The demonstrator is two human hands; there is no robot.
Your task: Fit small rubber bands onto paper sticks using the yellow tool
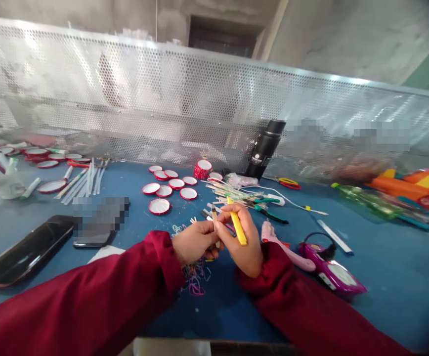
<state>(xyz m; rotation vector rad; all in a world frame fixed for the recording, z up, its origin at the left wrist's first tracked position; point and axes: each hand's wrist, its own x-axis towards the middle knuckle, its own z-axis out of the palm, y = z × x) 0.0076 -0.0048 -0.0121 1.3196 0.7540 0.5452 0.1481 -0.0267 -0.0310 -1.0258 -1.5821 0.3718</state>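
My right hand (242, 242) is closed around a yellow utility knife (237, 226), its tip pointing up and away. My left hand (195, 241) pinches a small wooden stick (214, 216) right next to the knife. Both hands meet above the blue table (385, 277), over a tangle of coloured rubber bands (195, 277). Both sleeves are dark red.
Red-rimmed white lids (170, 189) and a pile of sticks (229, 192) lie beyond the hands. A black flask (264, 148), pliers (270, 213), a pink glue gun (284, 249) and a purple device (333, 272) are to the right. Two phones (25, 254) lie on the left.
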